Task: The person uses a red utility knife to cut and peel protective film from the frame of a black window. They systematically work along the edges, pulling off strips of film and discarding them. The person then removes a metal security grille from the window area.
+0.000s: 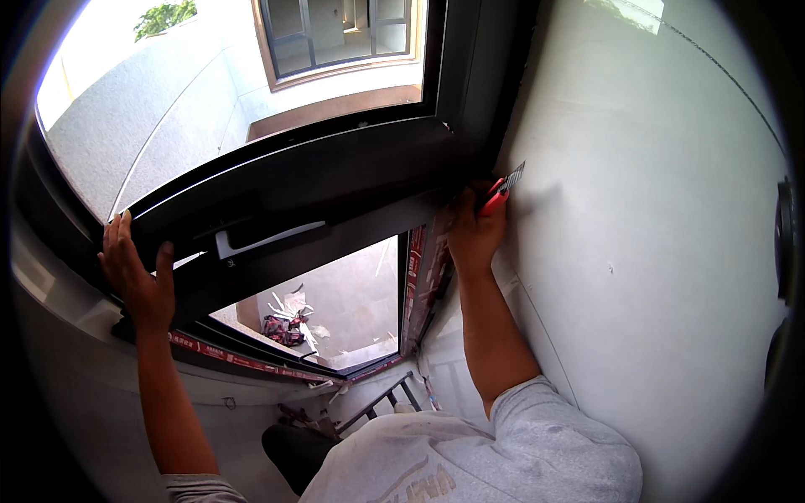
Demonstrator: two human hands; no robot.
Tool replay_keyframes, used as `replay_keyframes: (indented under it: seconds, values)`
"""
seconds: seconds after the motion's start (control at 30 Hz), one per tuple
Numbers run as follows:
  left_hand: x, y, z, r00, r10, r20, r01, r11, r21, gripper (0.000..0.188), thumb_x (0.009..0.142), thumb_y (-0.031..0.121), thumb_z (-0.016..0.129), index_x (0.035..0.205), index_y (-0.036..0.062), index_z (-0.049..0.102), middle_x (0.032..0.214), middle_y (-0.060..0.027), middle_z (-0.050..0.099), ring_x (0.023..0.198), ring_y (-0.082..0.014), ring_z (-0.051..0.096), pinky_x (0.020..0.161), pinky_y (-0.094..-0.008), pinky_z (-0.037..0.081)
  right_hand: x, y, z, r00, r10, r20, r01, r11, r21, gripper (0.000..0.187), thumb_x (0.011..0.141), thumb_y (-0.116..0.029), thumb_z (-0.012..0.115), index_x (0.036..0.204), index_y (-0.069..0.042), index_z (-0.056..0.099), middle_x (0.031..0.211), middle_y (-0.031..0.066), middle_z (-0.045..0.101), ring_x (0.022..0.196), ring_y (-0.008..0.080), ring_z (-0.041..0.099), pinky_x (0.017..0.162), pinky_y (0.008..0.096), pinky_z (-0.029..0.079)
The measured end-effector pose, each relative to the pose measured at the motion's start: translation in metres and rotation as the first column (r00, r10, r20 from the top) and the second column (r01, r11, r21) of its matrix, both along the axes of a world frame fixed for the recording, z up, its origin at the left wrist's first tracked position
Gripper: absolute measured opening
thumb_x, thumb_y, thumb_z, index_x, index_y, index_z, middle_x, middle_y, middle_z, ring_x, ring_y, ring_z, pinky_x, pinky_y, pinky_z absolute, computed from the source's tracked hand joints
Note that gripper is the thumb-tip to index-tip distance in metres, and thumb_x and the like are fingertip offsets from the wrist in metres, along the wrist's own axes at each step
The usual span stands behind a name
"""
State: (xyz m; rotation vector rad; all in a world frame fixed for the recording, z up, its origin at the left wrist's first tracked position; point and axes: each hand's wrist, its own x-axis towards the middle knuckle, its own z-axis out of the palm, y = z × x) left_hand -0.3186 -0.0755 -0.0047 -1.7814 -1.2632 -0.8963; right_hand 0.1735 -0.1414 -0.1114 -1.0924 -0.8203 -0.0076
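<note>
My right hand is closed around a red-handled utility knife. The knife's silver segmented blade points up and to the right, close to the white wall, beside the right side of a dark window frame. At the left end of the wide dark rail, my left hand rests with fingers stretched upward and thumb apart. Between the two hands, a light grey window handle is mounted on the rail. Part of my right hand's grip is hidden in shadow.
Red-and-white protective tape lines the lower frame. Below me stands a dark ladder. Through the lower pane, debris lies on a surface outside. Dark round-edged objects are at the far right.
</note>
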Motion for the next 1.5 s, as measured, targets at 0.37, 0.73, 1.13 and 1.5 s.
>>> replay_keyframes:
  seconds: [0.37,0.73,1.13,1.5]
  values:
    - [-0.002,0.001,0.0,1.0,-0.005,-0.008,0.005,1.0,0.012,0.071,0.105,0.056,0.057,0.16,0.0125,0.042,0.163,-0.0155,0.044,0.157,-0.0357,0.033,0.126,-0.0657,0.018,-0.014,0.001,0.0,0.989,0.07,-0.13,-0.05,0.987,0.153,0.017,0.105,-0.005,0.062,0.12,0.002,0.064,0.092,0.0032,0.069,0.082,0.0107,0.064,0.077,0.0277,0.054]
    - [-0.001,-0.002,0.001,1.0,-0.023,-0.003,0.023,0.999,0.022,0.072,0.103,0.053,0.061,0.159,0.0124,0.043,0.161,-0.0155,0.046,0.156,-0.0355,0.035,0.127,-0.0643,0.019,-0.011,0.01,-0.005,0.957,-0.287,0.037,0.283,0.955,0.088,0.01,0.104,-0.01,0.067,0.109,-0.001,0.068,0.085,0.0053,0.07,0.076,0.0127,0.065,0.071,0.0295,0.054]
    - [-0.002,0.002,0.002,0.998,-0.06,-0.022,0.061,0.997,0.052,0.071,0.1,0.051,0.061,0.157,0.0109,0.046,0.158,-0.017,0.049,0.154,-0.036,0.038,0.126,-0.0644,0.02,-0.059,-0.06,-0.077,0.987,0.13,0.092,-0.1,0.956,-0.275,0.008,0.094,-0.004,0.06,0.087,-0.003,0.065,0.071,0.0041,0.061,0.065,0.0137,0.058,0.06,0.0306,0.047]
    - [-0.004,0.006,0.004,0.995,-0.091,-0.031,0.092,0.995,0.04,0.07,0.102,0.05,0.06,0.157,0.0098,0.046,0.158,-0.0176,0.05,0.153,-0.0367,0.04,0.126,-0.0636,0.02,-0.118,-0.131,-0.162,0.862,0.491,0.128,-0.361,0.771,-0.525,0.015,0.082,-0.012,0.07,0.092,-0.004,0.062,0.076,0.0202,0.065,0.069,0.0424,0.067,0.064,0.0484,0.055]
